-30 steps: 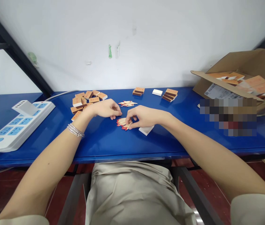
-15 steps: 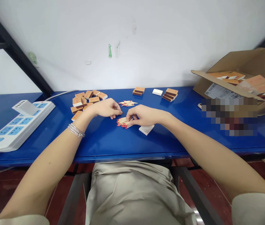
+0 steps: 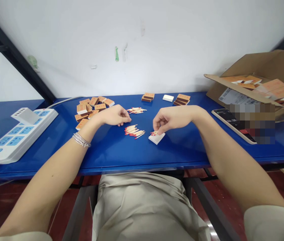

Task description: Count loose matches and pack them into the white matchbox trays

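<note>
**Right hand point(image 3: 173, 118) moved off the loose matches point(image 3: 134, 131) to the white matchbox point(image 3: 157, 138).**
Its fingertips now pinched a few matches point(image 3: 153, 133); the empty left hand point(image 3: 113, 115) stayed loosely curled on the counter point(image 3: 106, 157).

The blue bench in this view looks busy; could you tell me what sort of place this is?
Probably a small hand-packing workroom for matches: loose red-tipped matches, a pile of orange matchboxes, and an open cardboard carton.

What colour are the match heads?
The match heads are red; they show best in the head view.
</note>
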Tool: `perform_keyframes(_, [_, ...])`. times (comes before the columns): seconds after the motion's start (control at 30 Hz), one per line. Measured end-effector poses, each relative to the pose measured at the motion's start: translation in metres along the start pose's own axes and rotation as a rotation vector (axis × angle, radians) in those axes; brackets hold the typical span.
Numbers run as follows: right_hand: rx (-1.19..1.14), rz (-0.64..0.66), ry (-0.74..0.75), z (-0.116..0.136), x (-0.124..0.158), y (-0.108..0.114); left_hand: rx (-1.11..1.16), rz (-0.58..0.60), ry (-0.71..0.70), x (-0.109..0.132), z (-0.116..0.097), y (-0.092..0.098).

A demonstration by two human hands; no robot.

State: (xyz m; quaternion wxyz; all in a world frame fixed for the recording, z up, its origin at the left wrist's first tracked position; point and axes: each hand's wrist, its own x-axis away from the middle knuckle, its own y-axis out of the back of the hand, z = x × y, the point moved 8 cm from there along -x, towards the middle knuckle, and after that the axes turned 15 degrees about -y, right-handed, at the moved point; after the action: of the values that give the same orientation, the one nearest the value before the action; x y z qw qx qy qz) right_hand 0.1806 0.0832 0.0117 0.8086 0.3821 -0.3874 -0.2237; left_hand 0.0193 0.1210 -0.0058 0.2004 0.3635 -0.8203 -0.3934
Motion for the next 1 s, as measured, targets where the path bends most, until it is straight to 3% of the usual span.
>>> perform_keyframes(0.4, [0.102,-0.058,-0.07,-0.001,0.0,-0.006,-0.036,0.021,0.007,0.0,-0.001,0.0])
perform_keyframes(0.57, [0.096,-0.065,-0.015,0.005,0.0,-0.008,-0.03,0.016,0.006,0.001,-0.004,0.0])
perform_keyframes(0.83, [0.139,-0.183,-0.028,0.003,0.004,0.007,-0.024,0.01,0.009,0.001,-0.001,0.0])
perform_keyframes(1.0, [0.121,-0.166,-0.118,-0.007,0.001,0.007,-0.082,-0.068,-0.171,0.002,-0.033,0.002])
